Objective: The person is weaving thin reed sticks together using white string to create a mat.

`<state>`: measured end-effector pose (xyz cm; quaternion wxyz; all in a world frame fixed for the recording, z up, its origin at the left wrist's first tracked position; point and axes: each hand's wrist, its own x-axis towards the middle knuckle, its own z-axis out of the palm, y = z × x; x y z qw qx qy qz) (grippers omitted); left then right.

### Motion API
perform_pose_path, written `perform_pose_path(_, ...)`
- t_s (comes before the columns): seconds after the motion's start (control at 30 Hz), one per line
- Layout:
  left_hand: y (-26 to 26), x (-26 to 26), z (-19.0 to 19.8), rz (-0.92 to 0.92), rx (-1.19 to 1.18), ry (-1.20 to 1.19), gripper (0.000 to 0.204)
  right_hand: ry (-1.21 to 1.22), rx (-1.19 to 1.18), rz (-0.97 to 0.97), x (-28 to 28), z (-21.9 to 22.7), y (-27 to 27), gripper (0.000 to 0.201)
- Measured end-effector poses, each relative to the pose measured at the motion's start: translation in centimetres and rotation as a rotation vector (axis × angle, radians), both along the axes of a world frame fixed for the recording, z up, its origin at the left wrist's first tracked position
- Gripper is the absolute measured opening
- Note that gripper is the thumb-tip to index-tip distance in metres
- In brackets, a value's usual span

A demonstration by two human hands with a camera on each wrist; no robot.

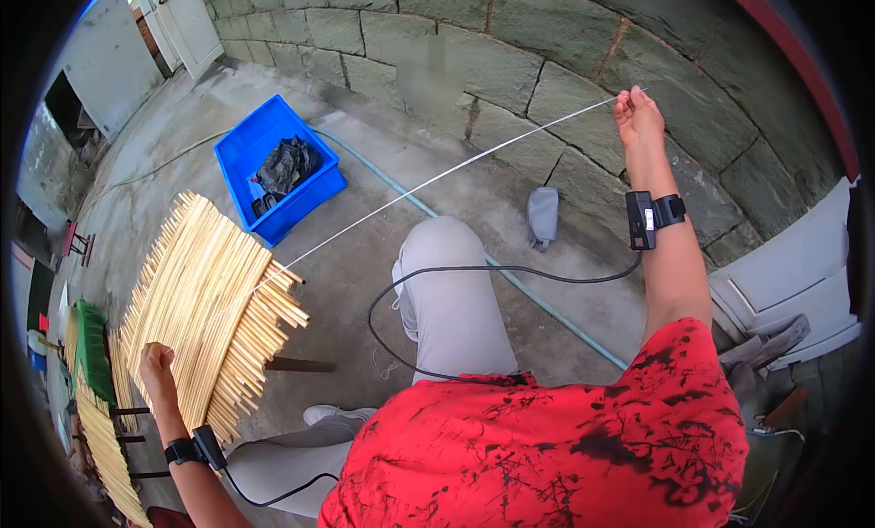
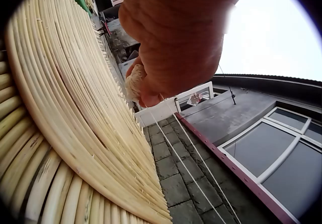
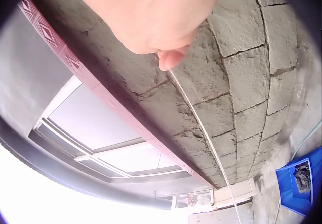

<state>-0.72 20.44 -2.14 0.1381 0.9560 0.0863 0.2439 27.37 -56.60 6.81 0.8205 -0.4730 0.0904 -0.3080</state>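
A long white string (image 1: 437, 178) runs taut from the right hand (image 1: 641, 127), raised by the stone wall, down to a mat of pale reeds (image 1: 196, 300). In the right wrist view the right hand (image 3: 156, 18) pinches the string (image 3: 201, 123) between curled fingers. Over the mat's lower left part, the left hand (image 1: 157, 371) is held with fingers curled. The left wrist view shows the left hand (image 2: 173, 43) gripping a small bundle of whitish cord (image 2: 135, 83) above the reeds (image 2: 75, 98); two white strands stretch away behind it.
A blue crate (image 1: 273, 220) holding black plastic stands on the concrete behind the mat. A pale green hose (image 1: 570, 323) crosses the ground, and a grey pouch (image 1: 542, 216) lies near the wall (image 1: 510, 63). A black cable (image 1: 369, 318) loops across the person's knee.
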Motion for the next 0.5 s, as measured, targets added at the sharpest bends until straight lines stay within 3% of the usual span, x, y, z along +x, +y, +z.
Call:
perform_pose_path(0.17,-0.4,1.3,0.6,0.038,0.029,0.005,0.003,-0.120,-0.116,0.208,2.5,0.7,-4.9,0.014)
perform_pose_path(0.23,-0.4,1.6,0.4,0.088,0.022,0.008,0.005,-0.142,-0.159,0.265,7.2,0.7,-9.9,0.019)
perform_pose_path(0.3,0.3,1.8,0.1,0.125,-0.073,0.043,0.006,-0.123,-0.304,0.330,5.4,3.3,-7.8,0.028)
perform_pose_path(0.4,1.5,1.7,-0.4,0.172,-0.261,0.015,0.005,-0.108,-0.344,0.309,3.9,6.7,-4.7,0.033)
perform_pose_path(0.47,2.0,1.6,-0.7,0.240,-0.750,-0.041,0.004,-0.150,-0.316,0.371,4.4,8.7,-5.3,0.025)
perform_pose_path(0.5,1.7,1.4,-0.2,0.248,-0.752,-0.050,0.004,-0.171,-0.298,0.402,5.1,9.3,-5.7,0.021)
